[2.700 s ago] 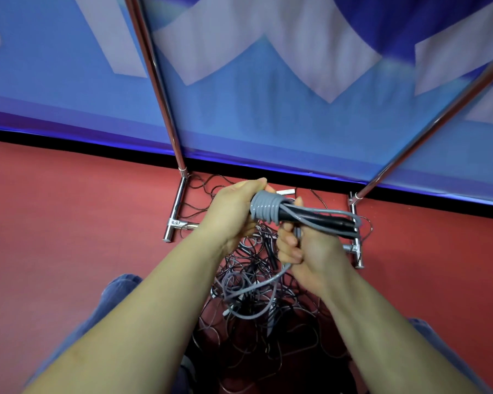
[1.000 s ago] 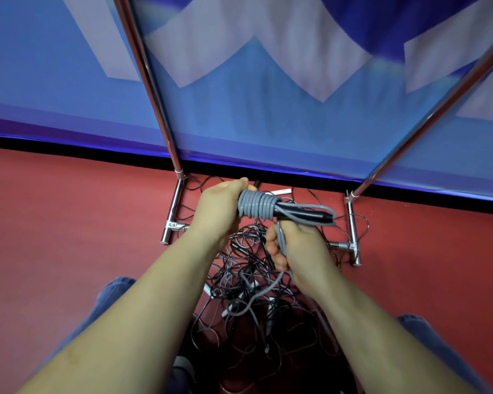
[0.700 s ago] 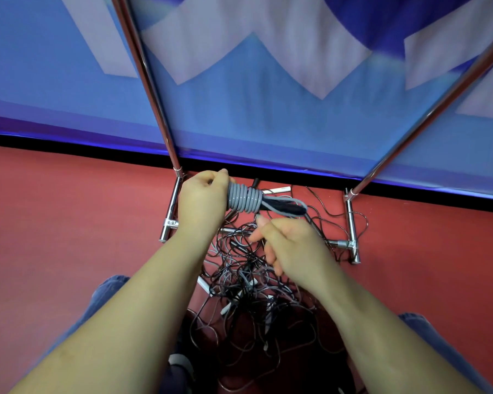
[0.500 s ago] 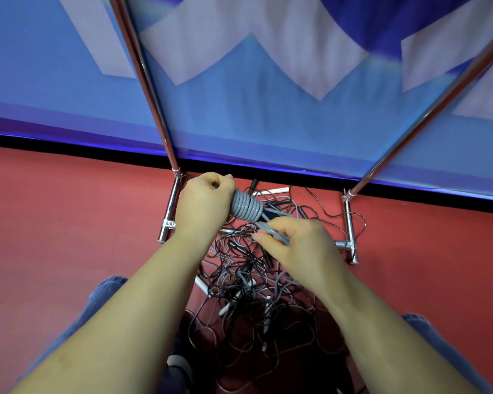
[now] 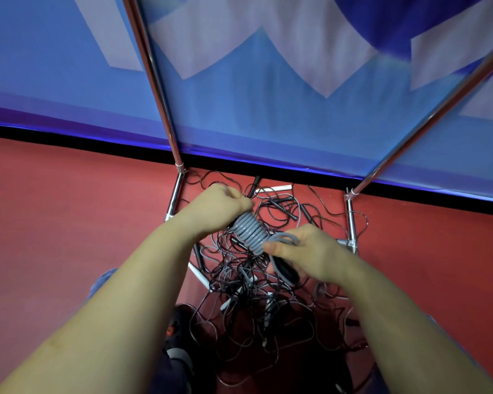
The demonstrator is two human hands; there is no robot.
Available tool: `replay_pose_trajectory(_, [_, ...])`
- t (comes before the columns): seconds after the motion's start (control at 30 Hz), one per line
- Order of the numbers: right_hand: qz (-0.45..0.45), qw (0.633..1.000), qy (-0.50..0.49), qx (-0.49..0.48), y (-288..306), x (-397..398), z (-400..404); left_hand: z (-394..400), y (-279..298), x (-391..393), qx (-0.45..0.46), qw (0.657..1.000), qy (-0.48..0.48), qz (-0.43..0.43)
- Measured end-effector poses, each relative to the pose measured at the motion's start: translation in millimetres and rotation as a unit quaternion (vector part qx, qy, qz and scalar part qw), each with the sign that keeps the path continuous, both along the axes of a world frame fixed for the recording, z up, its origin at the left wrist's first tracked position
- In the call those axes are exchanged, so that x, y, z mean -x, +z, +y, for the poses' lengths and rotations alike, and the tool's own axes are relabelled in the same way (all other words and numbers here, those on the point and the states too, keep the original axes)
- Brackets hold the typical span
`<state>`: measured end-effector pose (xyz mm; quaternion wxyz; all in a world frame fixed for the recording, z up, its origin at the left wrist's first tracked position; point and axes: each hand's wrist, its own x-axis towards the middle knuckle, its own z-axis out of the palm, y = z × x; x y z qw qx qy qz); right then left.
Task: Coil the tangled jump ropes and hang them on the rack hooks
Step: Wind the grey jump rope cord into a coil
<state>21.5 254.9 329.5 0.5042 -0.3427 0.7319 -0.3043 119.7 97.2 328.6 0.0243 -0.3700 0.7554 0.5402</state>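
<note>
A grey jump rope is wound in tight turns around its black handles. My left hand grips the upper end of that bundle. My right hand holds the lower end, with the thumb pressing a loose grey loop against the coil and a black handle sticking out below the palm. Under both hands lies a tangled pile of thin black and grey ropes on the red floor. The chrome rack's two poles rise from its base; no hooks are in view.
The rack's chrome base bars frame the pile on the left and right. A blue and white banner wall stands right behind the rack. My knees in blue trousers and a dark shoe are at the bottom.
The coiled bundle has tilted from level to slanting down to the right. My right hand let go briefly, then took hold of the lower end and loose loop again.
</note>
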Motion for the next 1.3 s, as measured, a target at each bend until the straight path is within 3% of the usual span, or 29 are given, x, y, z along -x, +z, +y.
replay_pose_trajectory(0.13, [-0.06,0.998,-0.01,0.005,1.8,9.0,1.1,-0.1,5.7,0.2,-0.065,0.997,0.02,0.043])
replay_pose_trajectory(0.23, [-0.163,0.982,-0.096,0.018,8.6,15.1,2.9,3.0,9.4,3.5,-0.129,0.985,0.036,0.105])
replay_pose_trajectory(0.33, [-0.287,0.936,-0.2,0.049,14.7,12.1,1.8,4.9,9.8,7.3,-0.163,0.973,0.058,0.156])
replay_pose_trajectory(0.43, [-0.446,0.865,-0.203,0.109,11.5,6.2,-1.2,6.0,8.6,10.5,-0.219,0.95,0.098,0.198])
replay_pose_trajectory(0.5, [-0.496,0.825,-0.231,0.142,6.8,-0.2,-7.1,7.6,6.9,12.6,-0.25,0.935,0.14,0.207])
replay_pose_trajectory(0.53, [-0.469,0.828,-0.268,0.152,3.8,-3.4,-10.5,8.5,4.9,14.0,-0.257,0.931,0.165,0.202])
replay_pose_trajectory(0.6, [-0.309,0.879,-0.326,0.162,-0.6,-13.5,-17.8,12.1,1.3,17.1,-0.255,0.926,0.217,0.177])
replay_pose_trajectory(0.7, [-0.107,0.932,-0.329,0.11,-5.9,-23.9,-23.4,15.8,0.4,21.5,-0.219,0.915,0.309,0.141])
replay_pose_trajectory(0.87, [0.035,0.977,-0.196,0.07,-2.2,-26.6,-15.8,6.1,-2.9,13.0,0.026,0.946,0.293,0.136])
replay_pose_trajectory(1.07, [0.208,0.968,-0.096,0.104,1.4,-17.6,-5.7,-1.0,-7.0,6.6,0.145,0.945,0.27,0.117])
replay_pose_trajectory(1.17, [0.263,0.952,-0.104,0.121,5.0,-7.3,-1.4,-1.2,-7.0,6.4,0.15,0.954,0.242,0.095])
replay_pose_trajectory(1.3, [0.265,0.941,-0.16,0.136,7.9,5.9,2.2,-0.4,-5.3,6.9,0.109,0.973,0.174,0.104])
